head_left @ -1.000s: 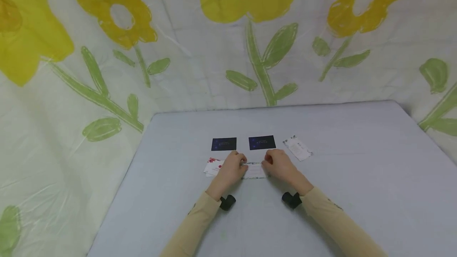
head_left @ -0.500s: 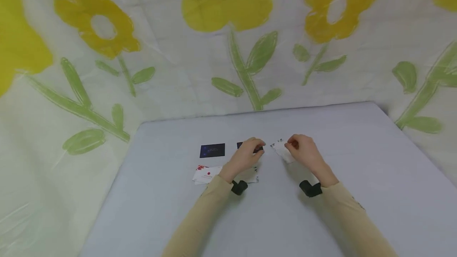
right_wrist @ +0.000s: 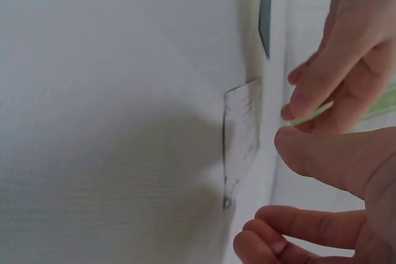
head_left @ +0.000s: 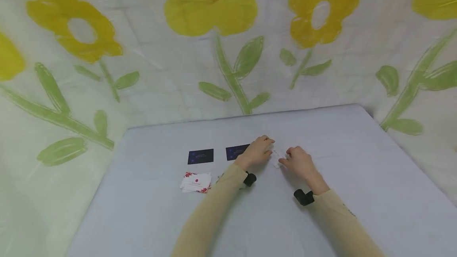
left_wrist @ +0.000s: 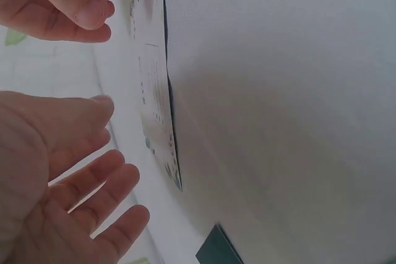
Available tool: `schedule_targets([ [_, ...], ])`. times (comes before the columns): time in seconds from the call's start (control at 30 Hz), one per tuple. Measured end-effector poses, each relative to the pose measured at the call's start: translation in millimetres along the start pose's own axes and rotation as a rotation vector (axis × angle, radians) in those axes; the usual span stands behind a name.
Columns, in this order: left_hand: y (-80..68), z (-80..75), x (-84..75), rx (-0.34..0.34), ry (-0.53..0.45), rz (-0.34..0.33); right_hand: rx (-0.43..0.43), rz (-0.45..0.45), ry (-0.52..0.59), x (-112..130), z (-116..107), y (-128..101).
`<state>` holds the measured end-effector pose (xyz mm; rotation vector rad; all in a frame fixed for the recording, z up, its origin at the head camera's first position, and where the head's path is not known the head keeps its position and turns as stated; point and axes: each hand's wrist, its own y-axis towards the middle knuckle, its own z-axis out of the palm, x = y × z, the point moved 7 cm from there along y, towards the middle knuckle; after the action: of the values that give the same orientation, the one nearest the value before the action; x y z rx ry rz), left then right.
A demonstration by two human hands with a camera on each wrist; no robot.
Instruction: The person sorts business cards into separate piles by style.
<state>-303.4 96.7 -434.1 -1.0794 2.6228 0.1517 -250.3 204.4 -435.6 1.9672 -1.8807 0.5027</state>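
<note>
In the head view a white card with a leafy printed border lies on the table between my two hands. My left hand reaches over its left side, fingers apart and loosely extended. At its right edge is my right hand, thumb and fingers spread. Both wrist views show the hands hovering close beside the card, with gaps between thumb and fingers and nothing pinched. Part of a dark blue card is covered by the left hand.
Another dark blue card lies to the left. Nearer the person, a few overlapping white cards with red floral corners rest on the grey table. A second leafy-bordered card is mostly hidden under the left forearm. A flower-print sheet hangs behind.
Both hands have left the middle leafy-bordered card and moved right to the other one. The right hand touched that card half a second ago; it now lies turned between the hands.
</note>
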Motion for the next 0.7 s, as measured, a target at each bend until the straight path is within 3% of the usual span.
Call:
schedule_targets([
  [0.33,-5.0,6.8,9.6,0.059,0.131,-0.037,-0.020,-0.009,-0.148,18.5,19.4,1.3],
  [0.5,-6.0,6.2,9.2,0.039,0.115,-0.039,-0.039,-0.011,-0.165,22.1,17.5,1.1],
  [0.7,-7.8,8.8,10.0,0.053,0.078,-0.064,0.007,0.001,-0.114,17.6,17.6,0.9],
])
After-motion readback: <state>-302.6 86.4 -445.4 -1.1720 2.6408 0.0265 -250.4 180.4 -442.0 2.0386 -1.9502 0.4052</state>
